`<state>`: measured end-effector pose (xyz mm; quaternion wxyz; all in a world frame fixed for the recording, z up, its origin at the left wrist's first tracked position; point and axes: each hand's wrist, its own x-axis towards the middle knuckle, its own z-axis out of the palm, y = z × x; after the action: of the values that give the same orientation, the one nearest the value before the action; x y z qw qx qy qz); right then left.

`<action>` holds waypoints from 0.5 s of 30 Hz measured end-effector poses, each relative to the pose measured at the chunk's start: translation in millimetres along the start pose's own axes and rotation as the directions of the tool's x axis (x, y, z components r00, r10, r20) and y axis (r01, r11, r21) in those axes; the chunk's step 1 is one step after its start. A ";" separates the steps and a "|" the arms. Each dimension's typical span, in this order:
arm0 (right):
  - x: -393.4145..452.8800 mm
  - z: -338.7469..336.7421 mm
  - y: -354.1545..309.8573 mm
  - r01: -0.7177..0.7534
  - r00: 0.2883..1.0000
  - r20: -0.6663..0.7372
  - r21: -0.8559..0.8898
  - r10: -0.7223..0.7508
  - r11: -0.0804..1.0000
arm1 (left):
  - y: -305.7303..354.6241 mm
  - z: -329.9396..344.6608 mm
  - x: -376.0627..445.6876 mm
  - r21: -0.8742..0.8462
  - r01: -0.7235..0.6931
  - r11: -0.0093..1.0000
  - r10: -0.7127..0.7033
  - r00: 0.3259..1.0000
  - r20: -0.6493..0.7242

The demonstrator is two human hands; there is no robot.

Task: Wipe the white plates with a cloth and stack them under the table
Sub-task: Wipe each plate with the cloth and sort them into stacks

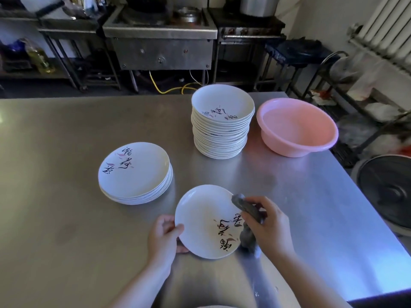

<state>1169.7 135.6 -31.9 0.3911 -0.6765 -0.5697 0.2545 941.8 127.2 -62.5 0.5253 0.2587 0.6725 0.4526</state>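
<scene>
The left hand (163, 235) reaches in from the near edge, thumb over and fingers under the left rim of one white plate (204, 221) held near the steel table (66, 152). The right hand (268, 225) has its fingers curled round a grey cloth (246, 221), which lies against the plate's right side. Two stacks stand farther off: a low stack (135, 173) on the left, a tall stack (221, 121) (too many to count) beside one pink basin (297, 127).

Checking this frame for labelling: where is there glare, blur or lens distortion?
Head view: bluish glare on the steel table at right; the cloth in the right hand is motion-blurred; the plate held by the left hand stays sharp; wide-angle bending curves the table edges; background dim.
</scene>
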 end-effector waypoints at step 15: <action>24.2 47.1 -1.6 0.313 0.880 0.466 -0.428 -0.090 0.848 | -0.2 -17.3 18.9 0.650 -0.521 0.553 0.160 0.832 0.531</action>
<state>1136.9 170.5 -54.8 0.0964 -0.6151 -0.7566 0.1998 919.6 136.9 -71.0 0.3901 0.6760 0.6073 0.1487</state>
